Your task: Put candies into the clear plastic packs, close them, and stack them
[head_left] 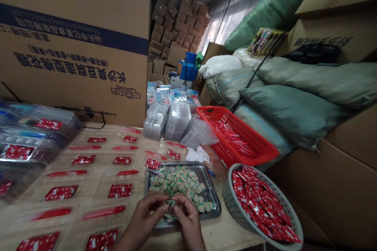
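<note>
While pieces (183, 178) crowd the tray (210, 186), both hands (144, 215) pinch some

- Big carton (73, 100), left: all print upside down.
- Main line: 长沙臭豆腐造型棉花糖. Bracketed line by it includes 棉花糖; rest too small to be sure.
- Dark blue band (129, 44) on same carton: 汕头市…食品有限公司, plus Latin "Shantoushi", rest blurred.
- Top: 勿踩压, cut off by frame edge.
- Bottom: 小心, rest unclear; arrow (88, 112) points down.
- Cartoon-style logo (126, 92): can't read.
- Right-hand carton (361, 29): dark print, too blurred.
</note>
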The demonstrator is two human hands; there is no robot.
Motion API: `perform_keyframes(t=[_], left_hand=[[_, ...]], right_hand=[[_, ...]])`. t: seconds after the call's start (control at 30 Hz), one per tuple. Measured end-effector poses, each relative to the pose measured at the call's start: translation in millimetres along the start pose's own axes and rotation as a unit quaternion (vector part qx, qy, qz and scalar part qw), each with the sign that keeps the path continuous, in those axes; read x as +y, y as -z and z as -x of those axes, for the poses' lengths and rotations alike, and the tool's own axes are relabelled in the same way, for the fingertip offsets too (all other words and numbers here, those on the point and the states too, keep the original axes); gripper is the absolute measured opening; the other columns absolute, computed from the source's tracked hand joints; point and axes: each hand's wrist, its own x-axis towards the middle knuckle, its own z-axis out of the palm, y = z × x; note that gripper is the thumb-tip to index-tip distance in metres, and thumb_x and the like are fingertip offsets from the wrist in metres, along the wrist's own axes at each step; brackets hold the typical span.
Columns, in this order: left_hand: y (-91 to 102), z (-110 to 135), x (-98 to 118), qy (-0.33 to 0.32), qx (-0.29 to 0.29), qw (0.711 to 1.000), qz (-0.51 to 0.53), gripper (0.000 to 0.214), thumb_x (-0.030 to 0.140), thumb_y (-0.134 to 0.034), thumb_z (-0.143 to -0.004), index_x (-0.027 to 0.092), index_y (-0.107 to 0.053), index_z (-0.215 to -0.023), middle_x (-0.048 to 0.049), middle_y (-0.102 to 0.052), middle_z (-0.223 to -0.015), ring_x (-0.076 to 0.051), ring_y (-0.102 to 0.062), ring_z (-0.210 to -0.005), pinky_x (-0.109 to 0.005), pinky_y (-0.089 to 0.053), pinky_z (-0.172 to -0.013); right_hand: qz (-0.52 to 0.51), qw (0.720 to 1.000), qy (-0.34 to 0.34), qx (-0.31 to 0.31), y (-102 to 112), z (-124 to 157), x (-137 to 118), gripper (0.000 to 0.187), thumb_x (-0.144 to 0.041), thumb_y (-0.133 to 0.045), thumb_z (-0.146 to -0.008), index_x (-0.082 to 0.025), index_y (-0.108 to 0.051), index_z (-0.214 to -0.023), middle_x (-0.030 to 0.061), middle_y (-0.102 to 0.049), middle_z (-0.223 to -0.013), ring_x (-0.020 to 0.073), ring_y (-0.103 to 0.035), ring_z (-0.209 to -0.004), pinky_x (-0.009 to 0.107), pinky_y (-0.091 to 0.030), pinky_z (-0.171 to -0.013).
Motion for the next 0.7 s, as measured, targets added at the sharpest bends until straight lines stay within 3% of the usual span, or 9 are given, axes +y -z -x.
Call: perform_keyframes(t=[0.07,0.23,0.37,0.7], left_hand=[[-0.9,4.0,3.0,-0.025,-0.032,0.999,0.011,0.021,0.041,-0.064,-0.075,0.024,-0.074,-0.081,-0.0048,-0.07,-0.073,-0.018,-0.064,-0.068,-0.026,-0.051,-0.063],[0.3,10.3,17.4,-0.094,-0.027,0.995,0.001,0.012,0.031,-0.065,-0.078,0.027,-0.075,-0.085,-0.0029,-0.071,-0.073,-0.017,-0.064,-0.07,-0.024,-0.05,-0.065],[1.6,12.3,27.4,-0.069,-0.033,0.997,0.007,0.013,0.033,-0.064,-0.079,0.027,-0.075,-0.083,-0.0031,-0.07,-0.073,-0.017,-0.065,-0.069,-0.023,-0.05,-0.064],[5.0,18.2,29.6,-0.053,-0.032,0.998,-0.007,0.012,0.031,-0.066,-0.077,0.026,-0.075,-0.082,-0.0021,-0.069,-0.07,-0.016,-0.063,-0.067,-0.023,-0.049,-0.063]], right_hand=[[0.032,0.999,0.027,0.004,-1.1,1.2,-1.1,0.03,-0.047,-0.074,-0.065,-0.022,-0.072,-0.081,0.004,-0.066,-0.079,0.0176,-0.06,-0.07,0.026,-0.05,-0.061],[0.037,0.997,0.072,-0.004,-3.7,4.7,-16.0,0.02,-0.04,-0.072,-0.07,-0.024,-0.07,-0.081,0.0026,-0.066,-0.075,0.0163,-0.061,-0.067,0.024,-0.05,-0.059],[0.083,0.987,0.136,-0.036,-4.2,5.5,-29.6,0.016,-0.038,-0.07,-0.073,-0.022,-0.07,-0.072,0.0046,-0.064,-0.077,0.0177,-0.061,-0.073,0.025,-0.049,-0.062],[0.096,0.986,0.137,-0.025,-6.0,12.9,-20.8,0.015,-0.037,-0.067,-0.076,-0.022,-0.065,-0.076,0.0031,-0.062,-0.076,0.0159,-0.058,-0.07,0.024,-0.047,-0.06]])
